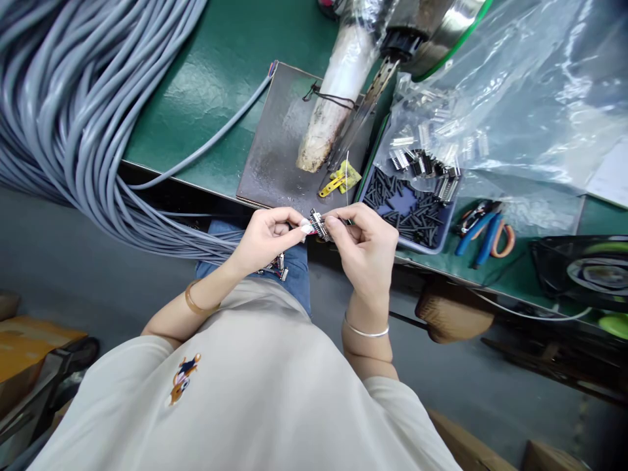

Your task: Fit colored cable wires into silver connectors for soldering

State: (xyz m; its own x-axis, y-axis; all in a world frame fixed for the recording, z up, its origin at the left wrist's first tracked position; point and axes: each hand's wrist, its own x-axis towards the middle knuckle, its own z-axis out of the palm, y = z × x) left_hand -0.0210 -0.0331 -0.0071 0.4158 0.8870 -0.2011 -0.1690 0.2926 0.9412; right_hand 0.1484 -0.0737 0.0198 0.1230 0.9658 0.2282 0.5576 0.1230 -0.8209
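In front of my body, my left hand (275, 237) is closed in a pinch at the wire end of a grey cable, with a bit of red and white showing at its fingertips. Between both hands sits a small metal multi-pin connector (320, 224), its row of pins visible. My right hand (366, 239) pinches that connector from the other side. A thin pale strand (347, 176) rises beside the right fingers. More wired connectors (280, 267) hang over my lap. Just beyond the hands lies a dark plate (279, 137) with a yellow sponge (349, 175) on it.
Coiled grey cables (98, 98) fill the left. A wrapped tube (333, 91) and metal holder (366, 108) extend over the plate. A blue tray (436, 242) holds black sleeves and bagged connectors. Pliers (483, 235) and a small fan (589, 271) stand at the right.
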